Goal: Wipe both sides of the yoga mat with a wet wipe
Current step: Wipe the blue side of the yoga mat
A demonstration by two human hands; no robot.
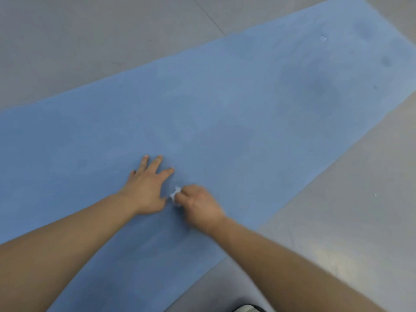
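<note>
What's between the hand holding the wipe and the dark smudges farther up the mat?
Nothing visible. The right hand holds the wet wipe on the yoga mat; bare mat runs from there to the dark smudges. The left hand rests flat beside it, off that path.

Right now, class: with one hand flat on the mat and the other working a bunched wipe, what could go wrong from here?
1. The wet wipe is crumpled small in the right hand, so strokes may miss patches of the yoga mat.
2. Dark blotches lie far off and could be skipped.
3. The left hand pins only one spot; the mat might creep on the smooth floor.
</note>
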